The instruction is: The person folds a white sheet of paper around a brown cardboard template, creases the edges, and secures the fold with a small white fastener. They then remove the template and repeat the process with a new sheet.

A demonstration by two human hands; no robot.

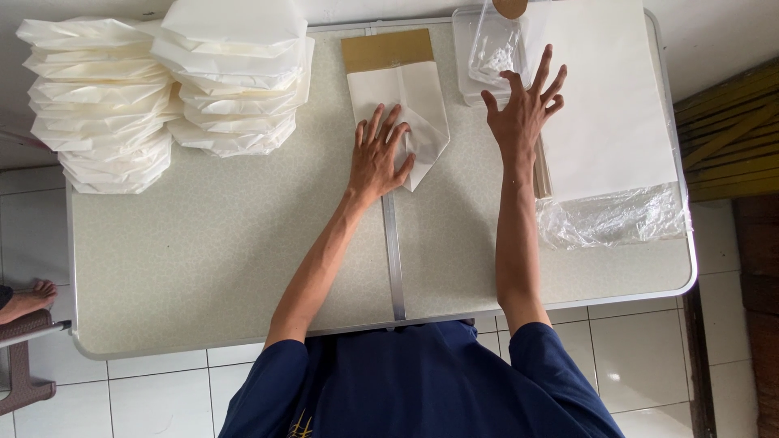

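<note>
A grey speckled folding table (203, 259) fills most of the view, with a metal seam running down its middle toward the person in a dark blue shirt. It stands on a white tiled floor (162, 397); wooden slats (730, 122) show at the right edge, and at the left edge another person's bare foot (28, 298) rests near a brown chair (20, 357).

On the right side of the table lies a stack of large white paper sheets (604, 97), its near end sitting on crumpled clear plastic wrap (617, 217). At the far left stand two tall piles of folded white paper bags (162, 89), side by side and touching, well apart from the hands.

At the middle far edge lies a partly folded white paper piece (402, 101) with a brown band at its far end and a pointed fold at its near end. The left hand (380, 158) presses flat on that pointed end, fingers spread apart, clamped on nothing — just palm down on the paper.

The right hand (523, 109) hovers open with fingers splayed, holding nothing, just beside the sheet stack's left edge. Beyond its fingertips sits a small clear plastic container (479, 61) — its contents are too faint to tell. Nothing lies between the two hands but bare tabletop.
</note>
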